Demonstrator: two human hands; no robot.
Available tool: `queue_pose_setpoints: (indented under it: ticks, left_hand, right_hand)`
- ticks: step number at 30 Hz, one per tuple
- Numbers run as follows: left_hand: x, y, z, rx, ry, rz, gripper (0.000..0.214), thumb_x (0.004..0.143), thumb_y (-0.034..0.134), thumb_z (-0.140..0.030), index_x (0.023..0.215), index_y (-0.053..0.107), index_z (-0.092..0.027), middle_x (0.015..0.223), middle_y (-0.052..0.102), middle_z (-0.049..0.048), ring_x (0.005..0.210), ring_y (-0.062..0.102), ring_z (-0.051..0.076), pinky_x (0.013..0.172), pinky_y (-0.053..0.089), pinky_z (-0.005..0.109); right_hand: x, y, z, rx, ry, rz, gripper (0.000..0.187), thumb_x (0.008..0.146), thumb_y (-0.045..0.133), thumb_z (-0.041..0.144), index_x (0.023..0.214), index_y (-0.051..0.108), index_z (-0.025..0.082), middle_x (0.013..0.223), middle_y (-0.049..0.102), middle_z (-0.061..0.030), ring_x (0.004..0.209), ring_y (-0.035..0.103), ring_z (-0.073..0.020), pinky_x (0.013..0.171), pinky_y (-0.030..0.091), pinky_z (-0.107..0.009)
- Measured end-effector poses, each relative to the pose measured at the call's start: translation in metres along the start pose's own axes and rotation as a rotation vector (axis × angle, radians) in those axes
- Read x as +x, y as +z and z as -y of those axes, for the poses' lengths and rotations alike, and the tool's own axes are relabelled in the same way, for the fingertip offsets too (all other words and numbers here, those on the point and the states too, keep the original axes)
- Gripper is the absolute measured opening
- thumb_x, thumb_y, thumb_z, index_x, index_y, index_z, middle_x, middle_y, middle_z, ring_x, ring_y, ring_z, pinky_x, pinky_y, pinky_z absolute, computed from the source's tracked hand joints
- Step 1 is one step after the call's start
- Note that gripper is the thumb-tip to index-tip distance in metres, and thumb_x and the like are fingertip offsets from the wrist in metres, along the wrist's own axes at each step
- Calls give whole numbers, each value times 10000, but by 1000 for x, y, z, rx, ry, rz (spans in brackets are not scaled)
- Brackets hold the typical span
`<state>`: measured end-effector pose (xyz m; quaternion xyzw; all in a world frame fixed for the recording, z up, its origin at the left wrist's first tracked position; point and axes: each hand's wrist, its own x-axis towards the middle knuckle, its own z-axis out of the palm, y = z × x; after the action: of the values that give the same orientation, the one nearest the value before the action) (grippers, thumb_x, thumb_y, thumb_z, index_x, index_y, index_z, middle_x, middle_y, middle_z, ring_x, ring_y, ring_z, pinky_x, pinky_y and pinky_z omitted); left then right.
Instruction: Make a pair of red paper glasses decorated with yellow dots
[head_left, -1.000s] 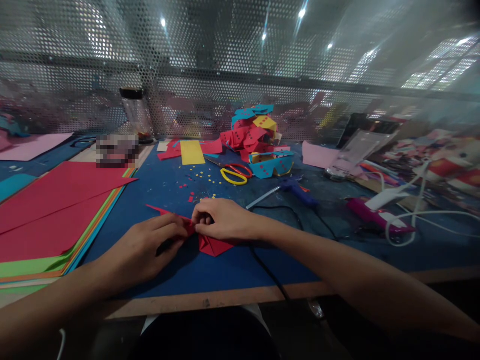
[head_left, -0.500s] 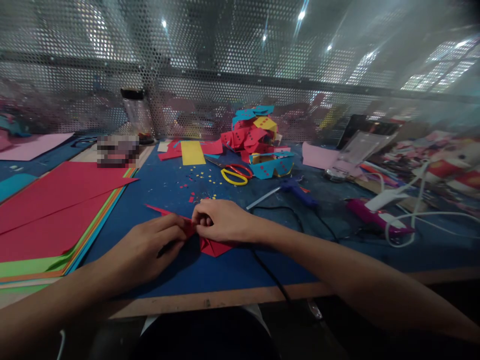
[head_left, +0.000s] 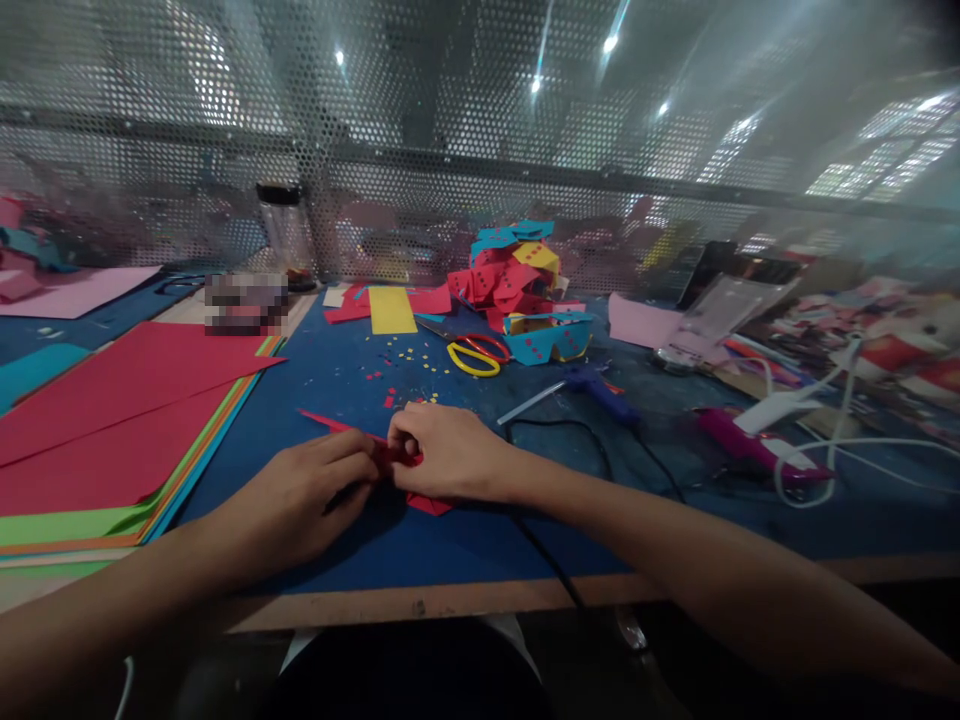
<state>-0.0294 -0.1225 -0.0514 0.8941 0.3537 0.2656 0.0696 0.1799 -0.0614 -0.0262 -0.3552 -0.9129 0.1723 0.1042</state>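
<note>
Between my hands is a folded piece of red paper [head_left: 429, 504], held just above the blue table top; much of it is hidden behind my fingers. My left hand [head_left: 311, 495] pinches its left part, where a thin red strip juts out toward the far left. The fingers of my right hand [head_left: 450, 450] are curled closed on the paper's middle. Tiny red and yellow paper bits [head_left: 405, 360] lie scattered just beyond the hands. Behind them are scissors [head_left: 480, 355] with red and yellow handles and a yellow paper rectangle [head_left: 393, 310].
A stack of coloured sheets [head_left: 97, 420], red on top, lies at left. Folded, dotted paper pieces [head_left: 510, 275] are heaped at the back. To the right are a blue glue gun [head_left: 600, 392] with its black cord, a magenta tool [head_left: 754, 445] and white cables [head_left: 847, 400].
My right hand has turned slightly on the red paper, and less of the paper's lower flap shows beneath it. The whole view has shifted a little.
</note>
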Motion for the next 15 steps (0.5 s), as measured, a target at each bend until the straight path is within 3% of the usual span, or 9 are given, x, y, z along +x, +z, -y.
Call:
queue_pose_setpoints:
  ticks: [6, 15]
  left_hand:
    - [0, 0, 0, 14, 5, -5, 229, 953, 485, -144, 1000, 696, -219, 1011, 711, 74, 895, 712, 182, 832, 592, 295]
    - [0, -1, 2, 45, 31, 10, 212, 958, 488, -131, 933, 684, -209, 989, 702, 72, 873, 709, 174, 799, 589, 280]
  right_hand:
    - [0, 2, 1, -8, 9, -7, 164, 775, 662, 354, 861, 642, 215, 924, 684, -24, 799, 596, -178, 621, 355, -275]
    - [1, 0, 3, 16, 40, 3, 133, 777, 636, 318, 849, 644, 206, 915, 684, -26, 774, 580, -163, 597, 333, -264]
